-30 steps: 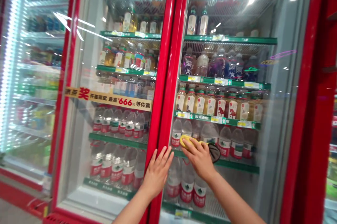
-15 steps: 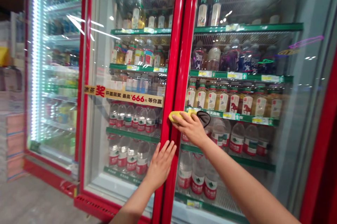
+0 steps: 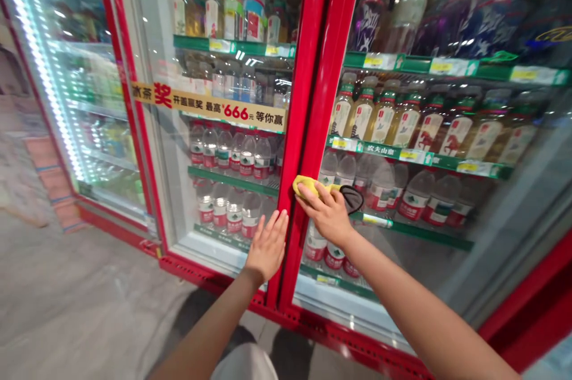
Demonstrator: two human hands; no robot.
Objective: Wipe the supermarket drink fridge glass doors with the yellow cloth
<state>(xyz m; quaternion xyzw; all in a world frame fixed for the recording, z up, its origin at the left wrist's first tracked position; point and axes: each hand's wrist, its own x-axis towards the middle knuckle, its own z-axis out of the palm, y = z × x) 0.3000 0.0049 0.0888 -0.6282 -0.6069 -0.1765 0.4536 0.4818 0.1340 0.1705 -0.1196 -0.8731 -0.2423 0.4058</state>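
A yellow cloth (image 3: 304,183) lies under the fingers of my right hand (image 3: 328,213), pressed against the red frame (image 3: 308,148) of the right glass door. A dark loop (image 3: 351,199) sticks out to the right of that hand. My left hand (image 3: 267,246) rests flat, fingers stretched, on the left door's glass and the edge of its red frame, lower than my right hand. It holds nothing. Behind the glass, clear bottles with red labels (image 3: 382,186) stand near my right hand.
Green-edged shelves (image 3: 456,162) with several bottles fill both cooler sections. A printed strip (image 3: 208,107) crosses the left door. Another lit cooler (image 3: 93,112) stands at the far left, beside stacked boxes (image 3: 56,183). Grey floor (image 3: 102,296) shows below.
The view has tilted down and come closer, showing more floor. My right hand and the cloth sit lower on the door frame. My left hand remains flat against the door.
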